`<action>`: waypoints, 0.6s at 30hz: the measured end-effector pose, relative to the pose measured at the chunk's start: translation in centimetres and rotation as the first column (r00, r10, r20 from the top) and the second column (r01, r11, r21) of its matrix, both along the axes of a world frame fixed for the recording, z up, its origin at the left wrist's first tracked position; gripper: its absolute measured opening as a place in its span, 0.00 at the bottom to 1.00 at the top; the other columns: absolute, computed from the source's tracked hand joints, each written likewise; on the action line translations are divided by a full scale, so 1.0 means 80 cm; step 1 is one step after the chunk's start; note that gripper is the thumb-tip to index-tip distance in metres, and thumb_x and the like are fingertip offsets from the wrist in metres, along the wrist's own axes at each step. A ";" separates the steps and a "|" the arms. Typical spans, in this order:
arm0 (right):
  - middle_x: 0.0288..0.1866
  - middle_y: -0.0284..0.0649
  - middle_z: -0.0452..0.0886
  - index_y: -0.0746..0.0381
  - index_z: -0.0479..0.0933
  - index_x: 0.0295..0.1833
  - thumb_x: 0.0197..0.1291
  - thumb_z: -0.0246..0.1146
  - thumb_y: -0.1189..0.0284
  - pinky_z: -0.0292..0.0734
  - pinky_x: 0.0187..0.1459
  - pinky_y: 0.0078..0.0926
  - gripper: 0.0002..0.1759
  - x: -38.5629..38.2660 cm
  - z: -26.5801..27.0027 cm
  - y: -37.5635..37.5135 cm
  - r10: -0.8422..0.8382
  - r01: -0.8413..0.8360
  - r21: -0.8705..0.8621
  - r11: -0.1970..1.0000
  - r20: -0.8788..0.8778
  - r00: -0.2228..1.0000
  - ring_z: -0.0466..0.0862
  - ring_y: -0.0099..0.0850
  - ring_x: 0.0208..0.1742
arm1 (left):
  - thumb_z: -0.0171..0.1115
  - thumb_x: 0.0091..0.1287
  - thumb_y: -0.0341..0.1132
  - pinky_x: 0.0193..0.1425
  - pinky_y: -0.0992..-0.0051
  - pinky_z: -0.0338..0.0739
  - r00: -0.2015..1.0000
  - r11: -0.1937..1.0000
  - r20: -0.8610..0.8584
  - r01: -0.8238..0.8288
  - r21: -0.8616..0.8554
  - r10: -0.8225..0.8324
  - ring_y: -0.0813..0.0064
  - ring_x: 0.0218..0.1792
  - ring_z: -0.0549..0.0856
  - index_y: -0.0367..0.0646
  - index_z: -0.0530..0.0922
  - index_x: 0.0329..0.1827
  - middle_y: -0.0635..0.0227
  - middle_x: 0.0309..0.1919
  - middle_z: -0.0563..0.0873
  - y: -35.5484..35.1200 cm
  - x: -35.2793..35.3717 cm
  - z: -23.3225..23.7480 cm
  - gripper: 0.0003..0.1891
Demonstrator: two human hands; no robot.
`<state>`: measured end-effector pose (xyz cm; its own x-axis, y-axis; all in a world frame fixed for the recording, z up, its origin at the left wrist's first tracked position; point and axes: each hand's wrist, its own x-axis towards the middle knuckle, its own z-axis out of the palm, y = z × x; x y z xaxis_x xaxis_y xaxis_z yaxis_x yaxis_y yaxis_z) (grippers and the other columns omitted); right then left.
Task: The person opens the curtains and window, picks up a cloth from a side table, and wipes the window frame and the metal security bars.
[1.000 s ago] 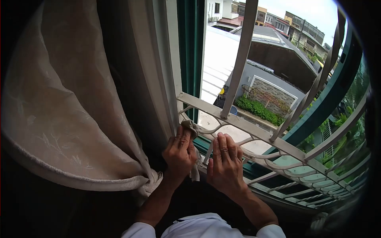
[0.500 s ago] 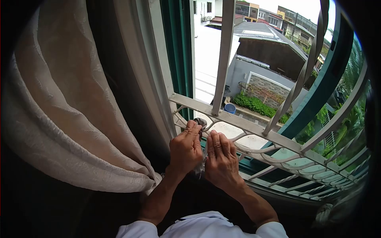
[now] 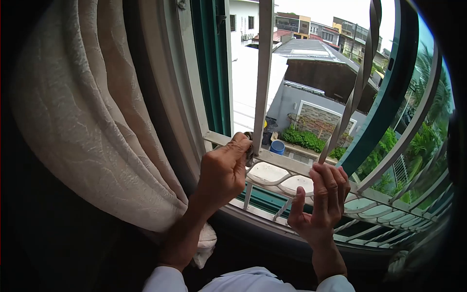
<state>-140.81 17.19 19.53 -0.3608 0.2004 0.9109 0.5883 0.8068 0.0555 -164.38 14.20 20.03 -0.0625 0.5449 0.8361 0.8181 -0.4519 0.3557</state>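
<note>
Not a word here can be read. The white window grille (image 3: pixel 272 163) under the left hand (image 3: pixel 221 173) and the right hand (image 3: pixel 323 199) is plain paint, and the bit of cloth (image 3: pixel 249 146) showing at the left hand's fingertips has no tag I can see. The curtain (image 3: pixel 92 112) left of that hand carries only a woven pattern. Beyond both hands, the buildings (image 3: pixel 311 53) may bear signs, but they look too small and blurred to make out.

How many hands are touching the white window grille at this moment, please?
2. The left hand presses a grey cloth against the foot of the straight upright bar; the right hand rests on the horizontal rail beneath the twisted bar. No other hands show.
</note>
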 end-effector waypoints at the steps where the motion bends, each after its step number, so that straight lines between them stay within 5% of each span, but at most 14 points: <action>1: 0.58 0.60 0.81 0.74 0.78 0.57 0.57 0.65 0.74 0.70 0.68 0.64 0.23 -0.003 0.004 -0.008 -0.016 0.018 -0.043 0.999 0.037 0.999 0.81 0.54 0.60 | 0.60 0.68 0.20 0.58 0.64 0.87 0.985 0.990 -0.098 -0.141 -0.015 0.139 0.50 0.53 0.90 0.30 0.85 0.56 0.42 0.52 0.89 -0.005 0.015 0.004 0.15; 6: 0.60 0.64 0.78 0.76 0.74 0.65 0.52 0.69 0.72 0.64 0.73 0.65 0.33 0.025 0.010 -0.009 0.003 -0.013 -0.123 0.992 -0.083 0.997 0.79 0.57 0.65 | 0.62 0.59 0.23 0.55 0.62 0.88 0.860 0.891 -0.285 -0.453 -0.041 0.424 0.51 0.50 0.92 0.31 0.87 0.55 0.38 0.53 0.87 -0.011 -0.032 0.023 0.20; 8: 0.60 0.66 0.78 0.79 0.73 0.65 0.52 0.70 0.71 0.58 0.77 0.66 0.36 0.030 0.018 -0.011 -0.218 0.241 -0.181 0.953 0.142 0.966 0.77 0.59 0.67 | 0.63 0.57 0.23 0.54 0.63 0.88 0.895 0.938 -0.313 -0.345 -0.035 0.317 0.51 0.48 0.92 0.30 0.86 0.56 0.39 0.54 0.87 -0.008 -0.029 0.023 0.22; 10: 0.60 0.67 0.77 0.81 0.72 0.65 0.50 0.72 0.69 0.54 0.79 0.66 0.39 0.025 0.007 -0.003 -0.136 0.187 -0.244 0.952 0.213 0.968 0.76 0.61 0.68 | 0.64 0.55 0.23 0.51 0.63 0.88 0.959 0.981 -0.233 -0.181 -0.065 0.161 0.52 0.44 0.92 0.31 0.85 0.58 0.40 0.53 0.88 -0.006 0.010 0.014 0.24; 14: 0.61 0.66 0.78 0.81 0.72 0.65 0.46 0.75 0.69 0.54 0.80 0.63 0.42 0.018 0.005 0.005 -0.138 0.188 -0.243 0.951 0.211 0.968 0.78 0.59 0.67 | 0.65 0.54 0.25 0.46 0.63 0.89 0.867 0.947 -0.431 -0.313 -0.077 0.252 0.56 0.38 0.92 0.37 0.85 0.60 0.46 0.55 0.88 -0.022 -0.004 0.028 0.26; 16: 0.62 0.62 0.78 0.77 0.72 0.65 0.47 0.75 0.69 0.57 0.80 0.61 0.40 0.024 0.001 0.006 -0.137 0.187 -0.231 0.955 0.216 0.967 0.77 0.58 0.69 | 0.63 0.55 0.24 0.51 0.64 0.89 0.818 0.881 -0.431 -0.463 -0.099 0.382 0.55 0.44 0.93 0.37 0.85 0.61 0.46 0.59 0.87 -0.021 -0.032 0.028 0.26; 18: 0.62 0.62 0.78 0.77 0.72 0.66 0.47 0.75 0.69 0.57 0.80 0.61 0.40 0.023 0.001 0.006 -0.140 0.188 -0.245 0.951 0.203 0.969 0.77 0.58 0.69 | 0.60 0.56 0.21 0.57 0.63 0.87 0.835 0.901 -0.382 -0.435 -0.015 0.397 0.53 0.51 0.91 0.35 0.84 0.62 0.43 0.58 0.86 -0.010 -0.025 0.012 0.26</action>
